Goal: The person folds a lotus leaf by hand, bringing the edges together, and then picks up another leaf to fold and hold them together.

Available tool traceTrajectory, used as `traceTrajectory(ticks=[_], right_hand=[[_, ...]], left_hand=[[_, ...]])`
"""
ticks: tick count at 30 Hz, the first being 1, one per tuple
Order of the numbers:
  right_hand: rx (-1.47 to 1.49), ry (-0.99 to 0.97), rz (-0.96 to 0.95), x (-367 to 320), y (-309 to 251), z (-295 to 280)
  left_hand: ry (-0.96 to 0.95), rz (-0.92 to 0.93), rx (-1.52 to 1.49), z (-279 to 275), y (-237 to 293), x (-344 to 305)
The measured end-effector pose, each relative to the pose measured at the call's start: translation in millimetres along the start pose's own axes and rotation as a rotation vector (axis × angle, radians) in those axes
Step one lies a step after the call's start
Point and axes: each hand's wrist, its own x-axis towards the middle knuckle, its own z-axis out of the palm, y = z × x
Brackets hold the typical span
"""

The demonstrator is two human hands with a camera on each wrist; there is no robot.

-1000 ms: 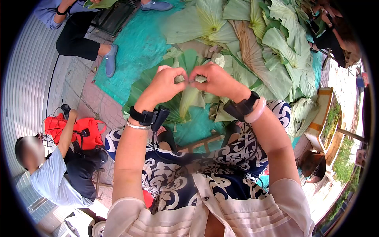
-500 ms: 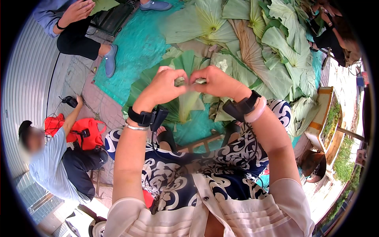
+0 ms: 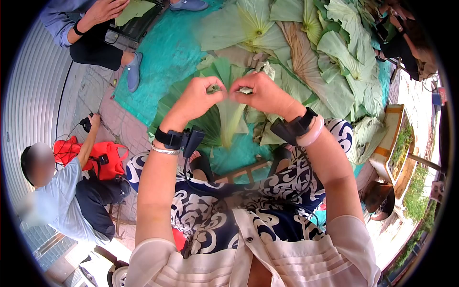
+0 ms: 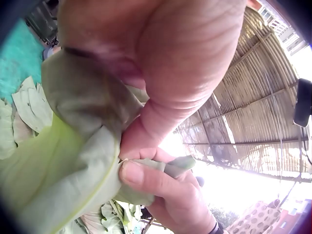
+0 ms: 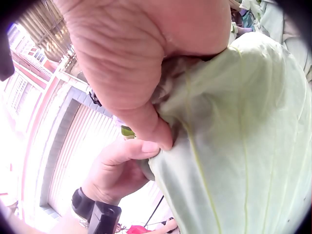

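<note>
A lotus leaf, pale green with raised yellowish veins, hangs from both hands and spreads wide below them. My left hand pinches its upper edge between thumb and curled fingers. Close beside it, my right hand pinches the same edge, the fingertips of the two hands almost meeting. In the left wrist view the leaf is folded near the left thumb, and a rolled bit pokes out past the right thumb. The right wrist view shows the leaf draping down from the pinched spot.
A large heap of lotus leaves covers the teal sheet ahead and to the right. At upper left, a seated person's blue shoe rests at the sheet's edge. A red bag lies left, beside another seated person. A planter box stands right.
Both hands keep their pinch on the leaf; their fingertips have moved slightly apart. The person at upper left has brought a hand and leaf further into view; the person at lower left has shifted.
</note>
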Motion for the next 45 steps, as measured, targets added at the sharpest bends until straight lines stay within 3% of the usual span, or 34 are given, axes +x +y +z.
traceTrajectory(ticks=[3,7,13,24,34,45], right_hand=[[-0.017,0.073,-0.139,2,6,4],[-0.110,-0.010,-0.078,0,6,5],[-0.102,-0.025,-0.081,2,6,5],[-0.078,0.073,-0.237,4,7,5],[-0.057,0.097,-0.185,2,2,4],[-0.076,0.209,-0.284,6,3,7]], left_hand=[[0.004,0.033,0.059,1,3,-1],[-0.026,0.081,0.265,2,8,-4],[-0.009,0.228,0.279,5,-5,1],[-0.032,0.046,0.057,2,-1,-2],[-0.017,0.008,0.022,-1,5,-2],[0.003,-0.120,-0.380,1,5,-3]])
